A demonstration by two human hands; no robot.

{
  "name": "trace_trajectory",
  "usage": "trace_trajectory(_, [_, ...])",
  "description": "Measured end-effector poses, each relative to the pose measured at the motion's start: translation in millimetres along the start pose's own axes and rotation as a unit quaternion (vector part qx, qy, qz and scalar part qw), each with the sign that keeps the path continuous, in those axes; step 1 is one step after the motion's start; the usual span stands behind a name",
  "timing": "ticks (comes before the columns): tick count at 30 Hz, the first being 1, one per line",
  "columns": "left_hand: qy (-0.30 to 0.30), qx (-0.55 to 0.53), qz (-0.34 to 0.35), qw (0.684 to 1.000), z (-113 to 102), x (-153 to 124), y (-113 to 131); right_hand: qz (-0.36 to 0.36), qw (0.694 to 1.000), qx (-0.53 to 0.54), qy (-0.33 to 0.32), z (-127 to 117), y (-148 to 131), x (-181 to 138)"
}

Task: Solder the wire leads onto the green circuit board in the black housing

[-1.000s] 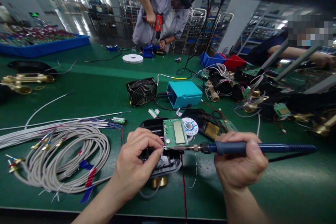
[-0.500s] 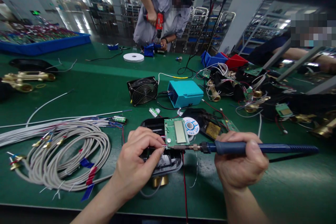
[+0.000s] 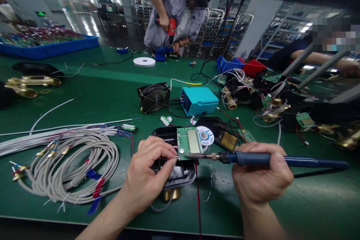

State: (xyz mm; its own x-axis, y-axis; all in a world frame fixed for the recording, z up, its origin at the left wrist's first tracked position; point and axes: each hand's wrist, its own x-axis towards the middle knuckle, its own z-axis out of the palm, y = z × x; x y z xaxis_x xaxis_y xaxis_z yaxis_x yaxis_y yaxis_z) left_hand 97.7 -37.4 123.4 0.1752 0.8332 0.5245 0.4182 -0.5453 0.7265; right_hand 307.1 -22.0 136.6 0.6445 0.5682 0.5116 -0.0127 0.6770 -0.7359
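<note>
Nearest us, our right hand [image 3: 261, 176] grasps a soldering iron [image 3: 250, 158], fingers wrapped round its handle, the tip at the near edge of a circuit board [image 3: 182, 143]. Our left hand's [image 3: 149, 168] fingers pinch thin wires [image 3: 177, 156] by that board's corner. The board lies over an open black case [image 3: 187, 178] on the green desk [image 3: 112, 90], right of coiled cable [image 3: 53, 180]. Beyond stand a fan [image 3: 155, 99] and a turquoise box [image 3: 200, 100]; farther off, a co-worker [image 3: 154, 32] holds a red drill [image 3: 171, 27]

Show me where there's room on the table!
Green tabletop is bare between the fan and the far-left brass fittings, and right of the right hand, below the soldering iron. Crowded around the circuit board and coiled cables.
</note>
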Motion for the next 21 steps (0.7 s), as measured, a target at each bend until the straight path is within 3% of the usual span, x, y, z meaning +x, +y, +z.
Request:
trace_trajectory(5, [0.0,0.0,0.001,1.0,0,0,-1,-0.026,1.0,0.005,0.004,-1,3,0])
trace_trajectory(10, [-0.002,-0.003,0.001,1.0,1,0,0,-0.027,0.979,0.033,-0.198,-3,10,-9])
trace_trajectory(13, [-0.002,0.001,0.001,1.0,1,0,0,-0.037,0.954,-0.039,-0.295,-4,13,-15])
trace_trajectory(17, [-0.006,0.001,0.001,1.0,0,0,0,-0.066,0.902,-0.155,-0.397,-5,19,-20])
trace_trajectory(21, [0.0,0.0,0.003,1.0,0,1,-1,-0.073,0.875,-0.201,-0.434,-6,24,-24])
